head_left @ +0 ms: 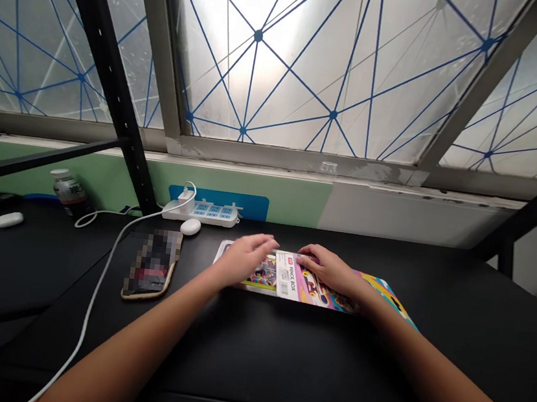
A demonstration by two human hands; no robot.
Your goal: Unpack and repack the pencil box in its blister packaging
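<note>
A colourful pencil box (297, 284) in clear wrapping, with a white "PENCIL BOX" label, lies flat on the black desk (279, 352). My left hand (244, 258) rests on its left end with the fingers stretched out flat. My right hand (331, 270) lies over the box's middle and right part, its fingers bent down onto the top edge near the label. Both forearms reach in from the bottom of the view.
A phone (153, 264) lies left of the box, with a white cable (95, 291) running past it to a white power strip (208, 212) at the wall. A white earbud case (190, 226), a bottle (69, 191), a second case (10, 219) and black shelf struts (112, 77) stand nearby.
</note>
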